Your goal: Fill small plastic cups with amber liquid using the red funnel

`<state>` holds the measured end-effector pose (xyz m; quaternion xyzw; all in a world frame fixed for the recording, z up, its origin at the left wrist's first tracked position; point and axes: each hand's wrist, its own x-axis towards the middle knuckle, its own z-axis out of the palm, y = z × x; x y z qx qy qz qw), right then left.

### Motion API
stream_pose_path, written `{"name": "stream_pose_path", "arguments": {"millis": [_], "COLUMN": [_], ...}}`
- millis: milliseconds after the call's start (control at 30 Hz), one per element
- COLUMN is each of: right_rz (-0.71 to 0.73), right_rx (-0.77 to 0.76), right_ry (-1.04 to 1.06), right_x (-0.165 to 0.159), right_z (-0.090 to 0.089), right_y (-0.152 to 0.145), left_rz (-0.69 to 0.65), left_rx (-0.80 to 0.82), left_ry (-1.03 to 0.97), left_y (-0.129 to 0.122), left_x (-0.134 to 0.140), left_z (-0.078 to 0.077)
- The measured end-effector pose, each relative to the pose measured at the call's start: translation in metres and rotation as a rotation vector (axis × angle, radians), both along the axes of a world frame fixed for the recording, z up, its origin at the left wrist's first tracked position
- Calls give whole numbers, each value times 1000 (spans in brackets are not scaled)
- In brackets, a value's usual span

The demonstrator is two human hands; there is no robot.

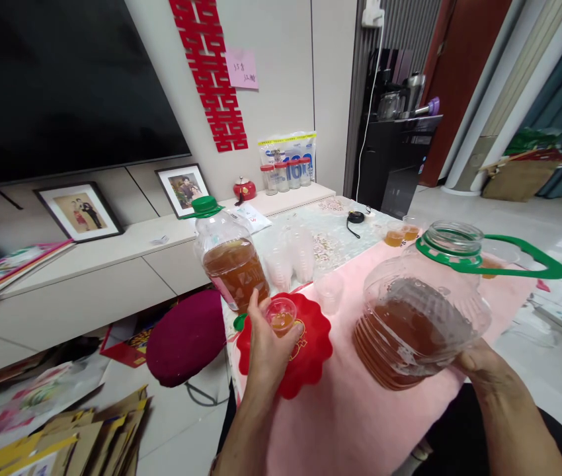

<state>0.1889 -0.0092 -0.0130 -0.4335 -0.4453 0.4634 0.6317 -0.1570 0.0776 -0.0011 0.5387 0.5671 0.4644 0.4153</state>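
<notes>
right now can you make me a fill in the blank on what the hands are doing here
The left hand holds a small ____ over the red tray.
The right hand tilts a big jug whose handle is ____.
The capped jug stands on the ____ side of the tray.

Missing: cup; green; left

Clear jug [417, 324]: amber-brown liquid, green neck ring and handle. Second clear jug [231, 254] at 10 o'clock: same amber liquid, green cap. Small clear cup [280, 315]: amber liquid. Scalloped plate [305, 347]: red, gold motif. Tablecloth [360, 416]: plain pink. Cushion [186, 337] at 9 o'clock: maroon.
</notes>
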Motion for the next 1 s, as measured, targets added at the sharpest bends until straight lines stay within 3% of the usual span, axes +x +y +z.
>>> {"name": "stream_pose_path", "arguments": {"millis": [333, 700, 1000], "right_rz": [-9, -183, -491], "right_rx": [-24, -18, 75], "right_ry": [34, 179, 279], "right_x": [2, 4, 21], "right_z": [2, 2, 3], "right_y": [-3, 0, -3], "left_rz": [23, 93, -46], "left_rx": [34, 54, 19], "left_ry": [-125, -210, -236], "left_y": [4, -7, -48], "left_x": [-1, -1, 7], "left_z": [-8, 20, 33]}}
